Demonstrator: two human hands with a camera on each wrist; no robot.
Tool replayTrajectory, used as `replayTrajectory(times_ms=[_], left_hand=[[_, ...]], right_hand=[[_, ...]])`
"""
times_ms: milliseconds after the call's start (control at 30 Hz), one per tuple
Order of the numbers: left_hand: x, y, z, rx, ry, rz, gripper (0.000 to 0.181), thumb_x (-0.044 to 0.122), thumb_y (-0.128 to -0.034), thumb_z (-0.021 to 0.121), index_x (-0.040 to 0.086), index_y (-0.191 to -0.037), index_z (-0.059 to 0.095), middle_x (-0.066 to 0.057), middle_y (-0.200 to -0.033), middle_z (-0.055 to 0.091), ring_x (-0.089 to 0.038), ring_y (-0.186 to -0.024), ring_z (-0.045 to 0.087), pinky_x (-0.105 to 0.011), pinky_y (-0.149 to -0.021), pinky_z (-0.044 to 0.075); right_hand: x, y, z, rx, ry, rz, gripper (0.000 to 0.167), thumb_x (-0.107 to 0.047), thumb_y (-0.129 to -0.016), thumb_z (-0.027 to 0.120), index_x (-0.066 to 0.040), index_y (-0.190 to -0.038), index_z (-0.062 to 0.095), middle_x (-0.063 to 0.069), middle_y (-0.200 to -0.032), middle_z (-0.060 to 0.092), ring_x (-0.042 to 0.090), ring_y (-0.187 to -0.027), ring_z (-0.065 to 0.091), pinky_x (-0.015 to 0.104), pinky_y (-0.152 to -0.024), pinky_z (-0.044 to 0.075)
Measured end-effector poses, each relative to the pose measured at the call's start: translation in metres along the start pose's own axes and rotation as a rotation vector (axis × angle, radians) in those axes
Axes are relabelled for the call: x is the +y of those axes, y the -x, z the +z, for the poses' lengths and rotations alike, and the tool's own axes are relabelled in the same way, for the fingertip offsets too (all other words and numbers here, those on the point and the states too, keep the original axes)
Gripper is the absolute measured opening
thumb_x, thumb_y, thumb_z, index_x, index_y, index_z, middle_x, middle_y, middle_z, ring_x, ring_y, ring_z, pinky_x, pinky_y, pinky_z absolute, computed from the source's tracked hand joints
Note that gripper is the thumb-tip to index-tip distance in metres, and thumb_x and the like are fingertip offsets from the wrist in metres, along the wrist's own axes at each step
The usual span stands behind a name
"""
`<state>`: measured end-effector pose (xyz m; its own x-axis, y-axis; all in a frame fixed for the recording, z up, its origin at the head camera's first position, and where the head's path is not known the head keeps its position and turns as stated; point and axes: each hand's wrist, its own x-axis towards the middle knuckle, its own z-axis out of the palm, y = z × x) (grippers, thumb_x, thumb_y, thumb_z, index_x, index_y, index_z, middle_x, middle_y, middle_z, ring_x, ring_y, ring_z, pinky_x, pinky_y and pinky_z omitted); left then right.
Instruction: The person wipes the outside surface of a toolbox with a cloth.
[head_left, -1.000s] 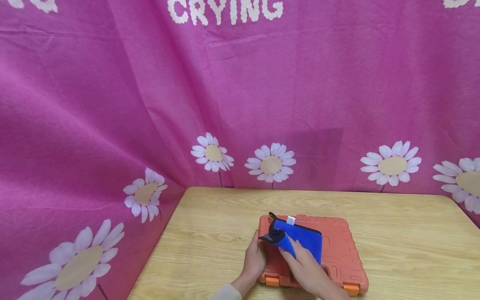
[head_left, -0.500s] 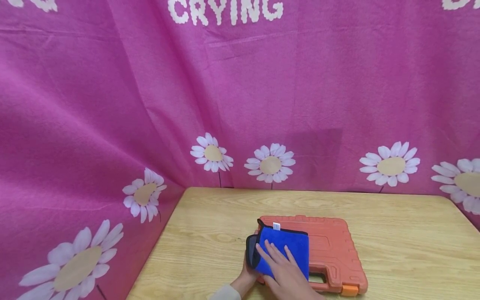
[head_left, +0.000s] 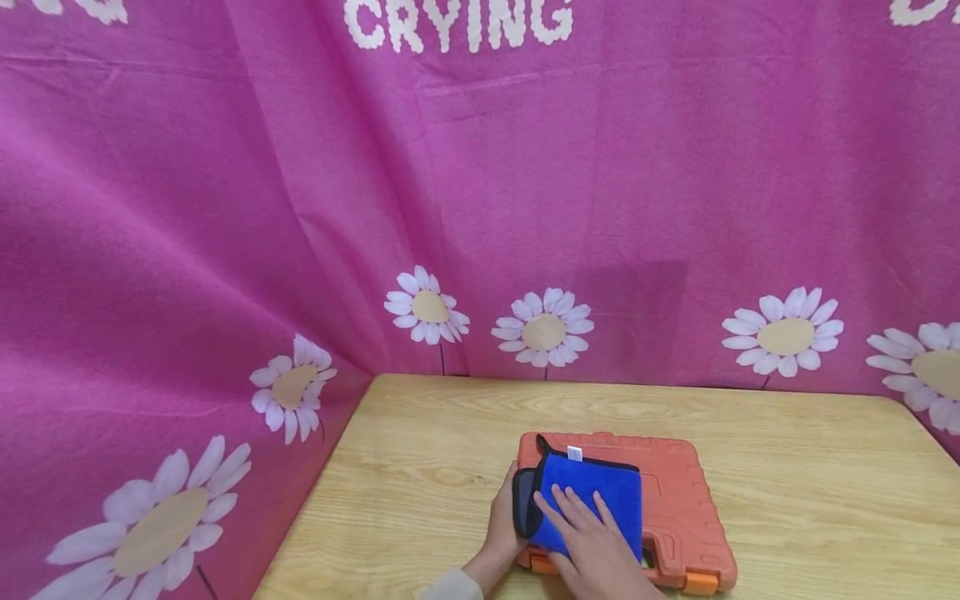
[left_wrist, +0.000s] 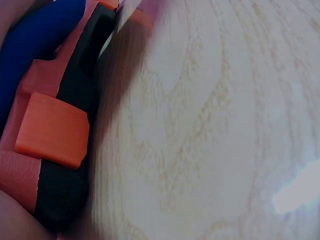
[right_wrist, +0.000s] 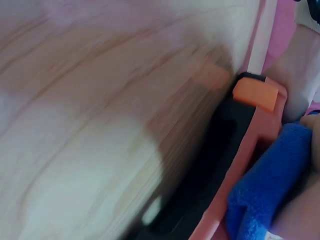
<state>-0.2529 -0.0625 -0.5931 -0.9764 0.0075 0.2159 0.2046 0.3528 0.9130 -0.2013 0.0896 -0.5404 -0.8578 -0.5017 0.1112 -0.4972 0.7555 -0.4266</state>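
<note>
An orange-red plastic tool case (head_left: 678, 475) lies flat on the wooden table, its orange latches towards the person. Folded on its left part is a blue cloth (head_left: 622, 500) with black edging, a white tag and a grey underside at the left fold. My right hand (head_left: 588, 537) rests on this cloth with its fingers spread. At the case's left edge, my left hand (head_left: 504, 517) holds the side, partly hidden by the cloth. The left wrist view shows a latch (left_wrist: 54, 129) and the case's black lower half; in the right wrist view the cloth (right_wrist: 270, 185) bulges over the front.
The wooden table (head_left: 427, 442) extends around the case on all sides. A pink curtain (head_left: 637, 167) printed with white daisies hangs behind and to the left of it.
My right hand first gripped the cloth's curled left part, then spread flat over it. The cloth shifted left and then back right. The left hand stays at the case's left edge.
</note>
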Motion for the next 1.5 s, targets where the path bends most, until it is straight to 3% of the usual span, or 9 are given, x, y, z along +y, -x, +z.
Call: replayTrajectory(times_ms=[167, 267, 567, 1133, 1500], left_hand=[[0.015, 0.001, -0.003, -0.019, 0.033, -0.151, 0.048, 0.022, -0.1113, 0.032, -0.006, -0.151, 0.034, -0.023, -0.145, 0.048, -0.039, -0.133, 0.046, -0.054, -0.108, 0.039], [0.017, 0.002, -0.001, -0.012, 0.01, -0.184, 0.049, 0.02, -0.111, 0.032, -0.007, -0.152, 0.032, -0.025, -0.149, 0.044, -0.041, -0.136, 0.041, -0.056, -0.11, 0.034], [0.019, 0.001, 0.0, 0.008, 0.0, -0.19, 0.051, 0.021, -0.1104, 0.035, -0.009, -0.151, 0.031, -0.026, -0.151, 0.039, -0.042, -0.139, 0.035, -0.056, -0.113, 0.029], [0.018, 0.001, -0.001, -0.027, 0.025, -0.2, 0.052, 0.021, -0.111, 0.031, -0.009, -0.153, 0.026, -0.026, -0.154, 0.034, -0.041, -0.142, 0.03, -0.055, -0.116, 0.024], [0.017, 0.001, -0.001, -0.021, 0.002, -0.205, 0.051, 0.02, -0.1108, 0.031, -0.008, -0.153, 0.027, -0.025, -0.153, 0.036, -0.041, -0.141, 0.032, -0.055, -0.115, 0.026]], right_hand=[[0.009, 0.007, -0.006, -0.041, 0.035, 0.021, 0.061, -0.028, -0.091, 0.071, -0.013, -0.147, 0.051, 0.021, -0.151, 0.044, 0.044, -0.139, 0.037, 0.072, -0.11, 0.018], [0.014, 0.011, -0.012, -0.066, 0.032, 0.047, 0.06, -0.028, -0.091, 0.071, -0.014, -0.147, 0.052, 0.021, -0.15, 0.044, 0.044, -0.139, 0.037, 0.073, -0.11, 0.017], [0.023, 0.018, -0.033, -0.086, 0.052, 0.149, 0.055, -0.029, -0.091, 0.073, -0.017, -0.142, 0.058, 0.016, -0.148, 0.049, 0.038, -0.138, 0.04, 0.07, -0.112, 0.018], [0.055, 0.045, -0.051, -0.073, 0.133, 0.177, 0.058, -0.029, -0.09, 0.074, -0.012, -0.143, 0.057, 0.02, -0.145, 0.05, 0.044, -0.136, 0.042, 0.071, -0.11, 0.017], [0.083, 0.066, -0.054, -0.023, 0.18, 0.183, 0.06, -0.026, -0.089, 0.075, -0.009, -0.143, 0.055, 0.025, -0.144, 0.049, 0.048, -0.133, 0.043, 0.074, -0.108, 0.018]])
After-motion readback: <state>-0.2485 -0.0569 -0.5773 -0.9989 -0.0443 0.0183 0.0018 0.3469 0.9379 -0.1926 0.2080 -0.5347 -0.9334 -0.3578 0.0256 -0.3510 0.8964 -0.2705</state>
